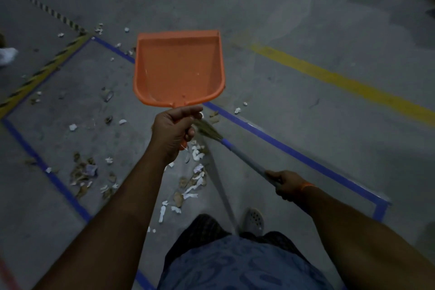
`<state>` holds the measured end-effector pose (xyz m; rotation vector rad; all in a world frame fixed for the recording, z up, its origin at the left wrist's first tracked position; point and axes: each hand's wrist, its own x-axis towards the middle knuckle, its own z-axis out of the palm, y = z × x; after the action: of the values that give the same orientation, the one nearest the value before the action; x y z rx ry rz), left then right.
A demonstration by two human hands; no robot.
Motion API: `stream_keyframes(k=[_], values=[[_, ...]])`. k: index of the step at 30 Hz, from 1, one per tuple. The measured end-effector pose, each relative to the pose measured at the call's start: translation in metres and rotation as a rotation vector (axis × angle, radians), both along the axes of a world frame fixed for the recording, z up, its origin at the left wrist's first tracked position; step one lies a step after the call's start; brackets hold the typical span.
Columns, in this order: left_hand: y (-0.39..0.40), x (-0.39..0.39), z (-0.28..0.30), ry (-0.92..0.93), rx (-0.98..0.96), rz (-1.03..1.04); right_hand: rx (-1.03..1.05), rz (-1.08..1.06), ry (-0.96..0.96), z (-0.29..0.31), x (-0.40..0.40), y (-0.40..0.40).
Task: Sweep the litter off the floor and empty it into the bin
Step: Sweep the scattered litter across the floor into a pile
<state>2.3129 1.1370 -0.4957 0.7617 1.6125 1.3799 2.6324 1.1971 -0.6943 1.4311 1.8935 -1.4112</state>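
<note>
The left hand [173,129] grips the empty orange dustpan [179,68] held above the floor [306,125]; the right hand [288,183] grips the broom [237,150]. Litter [195,176] lies scattered inside the blue tape; no bin is visible. Sweeping seems barely begun.

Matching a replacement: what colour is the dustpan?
Orange; the dustpan shows clearly in the head view.

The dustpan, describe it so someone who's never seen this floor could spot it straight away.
Start at the blue tape line crossing the grey concrete floor. Above its middle, the left hand grips a handle, and the dustpan fans out from it. It is the only big orange thing, a flat plastic scoop, with no litter visible inside.
</note>
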Motion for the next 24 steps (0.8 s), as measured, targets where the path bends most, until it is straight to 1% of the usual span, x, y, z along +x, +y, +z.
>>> stream_keyframes(k=[7, 11, 14, 17, 21, 24], values=[[0.026, -0.002, -0.004, -0.008, 0.006, 0.020, 0.103, -0.235, -0.059, 0.002, 0.013, 0.063], [0.042, -0.017, -0.011, -0.018, 0.004, 0.032, 0.086, -0.317, -0.089, -0.004, 0.009, 0.098], [0.056, -0.034, -0.015, -0.030, -0.004, 0.069, 0.051, -0.252, -0.127, -0.008, -0.007, 0.116], [0.070, -0.056, -0.015, -0.018, -0.016, 0.128, 0.016, -0.103, -0.162, -0.008, -0.040, 0.131], [0.086, -0.086, -0.014, -0.004, -0.016, 0.205, -0.014, 0.099, -0.134, -0.007, -0.102, 0.147], [0.098, -0.106, -0.014, 0.005, -0.011, 0.241, -0.034, 0.198, -0.087, -0.005, -0.141, 0.165]])
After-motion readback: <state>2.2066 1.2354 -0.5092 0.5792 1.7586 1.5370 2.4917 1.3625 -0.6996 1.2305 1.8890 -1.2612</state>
